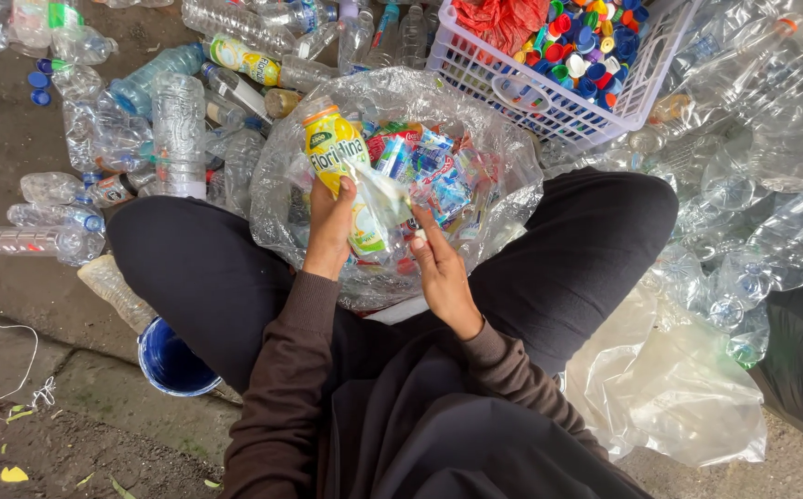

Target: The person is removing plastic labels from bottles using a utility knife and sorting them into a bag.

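Over the clear bag (pixel 503 157), the left hand (pixel 329 226) wraps a yellow bottle (pixel 335 148) — light, slick, crushable, best gripped mid-body — while the right hand (pixel 440 268) pinches its peeling label (pixel 378 208).

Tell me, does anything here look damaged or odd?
Yes. The yellow bottle in the left hand has its label half torn off; the right hand pinches the loose strip. A few blue caps lie loose on the ground, outside the basket.
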